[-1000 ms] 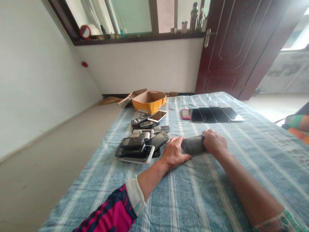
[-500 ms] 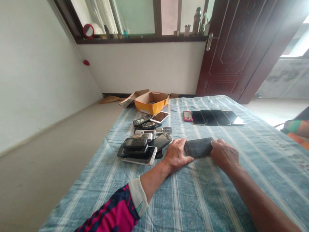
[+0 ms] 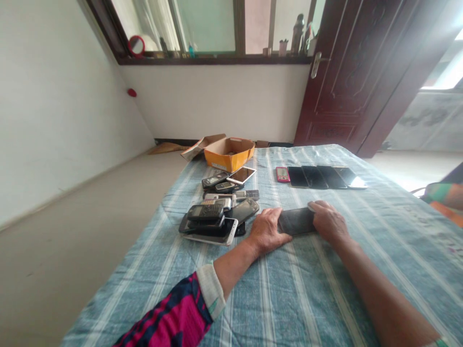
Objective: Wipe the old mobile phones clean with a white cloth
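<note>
A dark smartphone [image 3: 296,221] lies at the middle of the cloth-covered table [image 3: 267,289], between both hands. My left hand [image 3: 266,232] grips its left end, with the thumb along the near edge. My right hand [image 3: 329,220] is closed on its right end, fingers on the far right corner. Left of my left hand is a heap of several phones, with a black keypad phone [image 3: 205,211] on top of others and a white-edged phone [image 3: 231,231] beneath. Beyond the hands, a pink phone [image 3: 282,174] lies beside a row of several dark smartphones [image 3: 314,177].
An open orange box [image 3: 228,156] with its flap raised stands at the table's far left edge. A white phone [image 3: 242,175] lies in front of it. On the right edge of view is colourful fabric [image 3: 446,195]. Behind are a wall and a dark red door [image 3: 347,72].
My right hand has shifted slightly left and away from me along the phone's right end. The left hand keeps its grip, and the view has moved a little.
</note>
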A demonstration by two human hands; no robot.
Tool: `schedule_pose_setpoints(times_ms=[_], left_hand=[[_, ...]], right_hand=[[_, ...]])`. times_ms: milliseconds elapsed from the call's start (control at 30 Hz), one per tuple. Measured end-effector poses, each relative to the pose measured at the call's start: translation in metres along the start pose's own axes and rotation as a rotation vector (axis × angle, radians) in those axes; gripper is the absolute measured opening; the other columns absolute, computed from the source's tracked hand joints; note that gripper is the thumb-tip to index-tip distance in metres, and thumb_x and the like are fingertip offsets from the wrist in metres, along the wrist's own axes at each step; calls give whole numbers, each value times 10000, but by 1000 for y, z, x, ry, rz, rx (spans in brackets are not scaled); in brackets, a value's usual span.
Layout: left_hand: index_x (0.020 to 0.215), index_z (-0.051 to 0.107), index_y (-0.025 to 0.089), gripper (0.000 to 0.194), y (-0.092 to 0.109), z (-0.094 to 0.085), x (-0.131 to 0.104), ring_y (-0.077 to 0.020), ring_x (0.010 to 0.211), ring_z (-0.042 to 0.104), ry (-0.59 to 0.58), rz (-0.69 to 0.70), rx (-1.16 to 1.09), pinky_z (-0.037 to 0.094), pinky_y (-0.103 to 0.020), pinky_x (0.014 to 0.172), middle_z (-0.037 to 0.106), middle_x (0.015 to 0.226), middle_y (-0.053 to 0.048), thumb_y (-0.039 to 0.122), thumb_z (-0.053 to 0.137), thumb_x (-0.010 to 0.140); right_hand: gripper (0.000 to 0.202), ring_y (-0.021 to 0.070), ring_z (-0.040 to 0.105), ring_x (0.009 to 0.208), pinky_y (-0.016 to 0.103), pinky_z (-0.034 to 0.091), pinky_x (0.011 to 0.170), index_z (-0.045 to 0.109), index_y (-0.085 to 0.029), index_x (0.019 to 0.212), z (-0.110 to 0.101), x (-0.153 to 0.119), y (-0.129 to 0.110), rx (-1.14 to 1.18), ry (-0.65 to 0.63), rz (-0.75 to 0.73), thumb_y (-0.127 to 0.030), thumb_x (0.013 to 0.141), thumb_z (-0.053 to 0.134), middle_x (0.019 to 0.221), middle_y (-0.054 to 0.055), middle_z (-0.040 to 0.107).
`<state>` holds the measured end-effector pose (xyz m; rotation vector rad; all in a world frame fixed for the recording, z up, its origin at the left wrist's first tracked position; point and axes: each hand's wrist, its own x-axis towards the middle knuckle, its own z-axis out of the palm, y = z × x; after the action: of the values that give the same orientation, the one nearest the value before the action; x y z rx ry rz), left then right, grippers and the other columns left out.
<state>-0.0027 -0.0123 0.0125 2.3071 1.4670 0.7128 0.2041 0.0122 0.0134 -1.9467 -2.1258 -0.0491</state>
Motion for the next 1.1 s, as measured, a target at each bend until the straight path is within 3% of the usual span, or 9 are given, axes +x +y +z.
schedule_pose_setpoints(times_ms=[300,567,1100], left_hand=[[1110,565,182,594,-1,1,-1,-271,1082,574,13,9,7,466,-362,945,642,1097,-73,361,816,602],[1067,572,189,549,-2,2,1,-273,1059,578,18,20,10,461,-361,935,648,1049,-62,361,811,603],[1153,559,186,633,-1,-1,3,-275,1086,568,-1,-7,10,454,-363,957,642,1114,-68,342,811,593]], right_hand=[[361,165,593,772,283,292,575,656,-251,1097,-13,-27,-1,-152,-61,135,-154,897,371,1011,48,638],[304,192,588,824,288,299,608,648,-208,1036,-9,-45,-6,-233,-48,127,-123,894,393,973,65,632],[374,164,569,934,246,354,751,673,-219,1069,-6,-9,-6,-7,-20,51,-76,852,405,1107,37,644]])
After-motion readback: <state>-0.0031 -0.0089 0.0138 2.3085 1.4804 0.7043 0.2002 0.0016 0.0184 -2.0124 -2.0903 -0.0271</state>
